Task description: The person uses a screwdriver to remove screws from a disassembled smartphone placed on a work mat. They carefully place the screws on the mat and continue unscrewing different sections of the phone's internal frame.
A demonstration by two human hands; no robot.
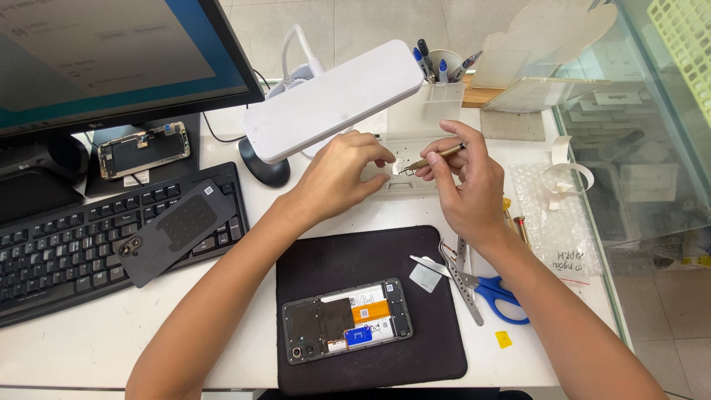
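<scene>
A person sits at a white surface [96, 348], both bare arms reaching forward. The left hand [337, 174] is curled, its thumb and forefinger pinched together on something too small to make out, just below the long white head of a desk lamp [333, 100]. The right hand [463, 181] is closed around a slim brass-coloured tool [437, 156], holding it like a pen, with its tip pointing left toward the left hand's fingertips. Both hands hover over a clear plastic tray [415, 148] at the back of the surface.

Nearer the person lies a dark mat [355, 255]. On it rests an opened phone [346, 320], back cover off, showing its insides with an orange strip and a small blue part. It lies well below the hands, untouched. Just right of the mat are blue-handled scissors [500, 292] and metal tweezers [463, 278].

To the left, a dark phone back cover [174, 231] rests on a black keyboard [67, 248]. Behind that, another bare phone frame [144, 150] lies beneath a monitor [111, 59]. A cup of pens [441, 67] stands behind the tray.
</scene>
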